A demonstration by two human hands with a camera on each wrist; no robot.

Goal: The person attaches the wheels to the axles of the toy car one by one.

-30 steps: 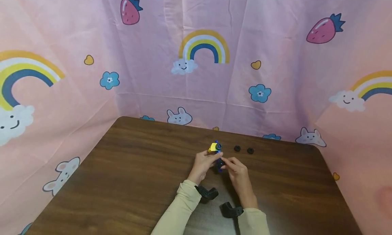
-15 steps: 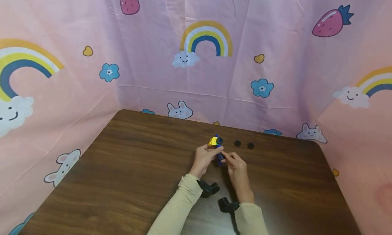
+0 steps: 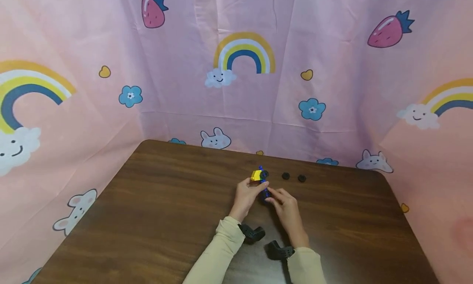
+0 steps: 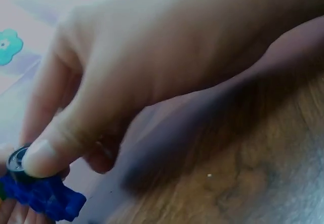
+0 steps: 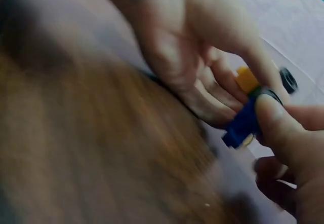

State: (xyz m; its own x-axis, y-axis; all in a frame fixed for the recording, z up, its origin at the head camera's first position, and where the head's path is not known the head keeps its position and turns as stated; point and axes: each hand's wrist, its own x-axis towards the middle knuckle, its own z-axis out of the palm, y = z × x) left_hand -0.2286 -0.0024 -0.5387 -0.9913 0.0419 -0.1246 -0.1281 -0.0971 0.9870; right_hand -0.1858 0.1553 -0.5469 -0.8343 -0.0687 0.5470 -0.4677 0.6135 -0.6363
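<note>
A small blue and yellow toy car (image 3: 257,175) with black wheels is held above the table between both hands. My left hand (image 3: 245,197) grips its middle, thumb on top. One black wheel (image 3: 264,174) shows at the yellow far end. At the blue near end, my right hand (image 3: 289,210) pinches another wheel, its thumb (image 5: 273,113) lying over the wheel's face. The left wrist view shows that wheel (image 4: 16,162) partly under the right thumb, with the blue body (image 4: 58,199) below. Fingers hide much of the toy's middle.
Two loose black wheels (image 3: 285,176) (image 3: 301,178) lie on the brown wooden table (image 3: 177,202), beyond the right hand. A patterned pink cloth (image 3: 177,91) hangs behind the table and along both sides. Each wrist wears a black camera mount (image 3: 252,233).
The right hand's fingers have shifted slightly on the near wheel and now cover more of it. The left hand keeps its hold, and the head view has tilted a little.
</note>
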